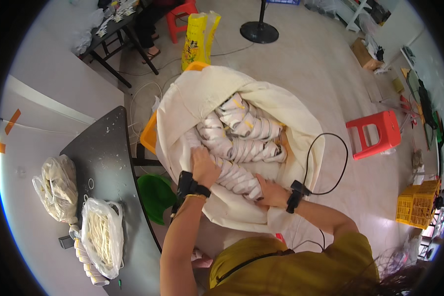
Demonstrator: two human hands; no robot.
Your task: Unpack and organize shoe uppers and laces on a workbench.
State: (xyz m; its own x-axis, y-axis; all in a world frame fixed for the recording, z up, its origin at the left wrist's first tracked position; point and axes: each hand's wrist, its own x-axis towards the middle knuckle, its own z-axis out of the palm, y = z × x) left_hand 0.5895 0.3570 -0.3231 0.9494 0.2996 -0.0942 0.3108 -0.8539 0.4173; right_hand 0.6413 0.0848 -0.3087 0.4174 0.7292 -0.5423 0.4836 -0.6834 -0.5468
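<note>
Both hands are down in the big cream cloth sack (192, 93), working one long stack of white paper cups (236, 175) that lies slanted across the near side of the load. The left hand (203, 166) sits on the upper end of that stack, fingers curled down over it and gripping; the fingertips themselves are tucked out of sight behind the cups. The right hand (271, 193) closes on the lower end, fingers wrapped round the last cups, thumb side up. So the stack runs straight between the two sets of fingers. Just beyond the fingertips, more cup stacks (246, 128) lie bundled side by side, filling the sack. A black wrist band (187, 186) rides behind the left hand, and another, with a black cable (325, 163) looping away, behind the right. Well off to the left of the left hand, two clear plastic bags (79, 212) rest on the dark table (111, 148).
</note>
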